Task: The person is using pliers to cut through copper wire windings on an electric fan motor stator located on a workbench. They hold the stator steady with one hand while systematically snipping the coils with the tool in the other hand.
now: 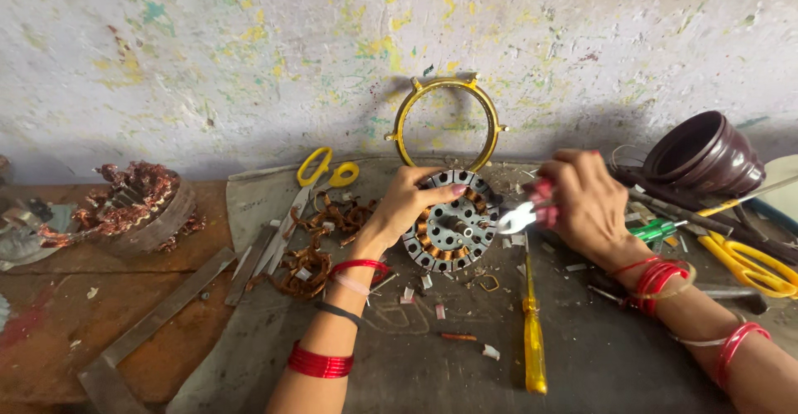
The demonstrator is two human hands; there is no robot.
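Copper-wound stator steadied by left hand; right hand grips pliers.

A repair workshop: paint-spattered wall, scattered screwdriver, scissors and torn copper windings crowd the workbench.

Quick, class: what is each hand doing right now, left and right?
Left hand: closed over the rim of the motor stator, steadying it.
Right hand: shut on red-handled pliers, tips at the stator's edge.

A yellow screwdriver, yellow-handled scissors and a brass ring lie about.
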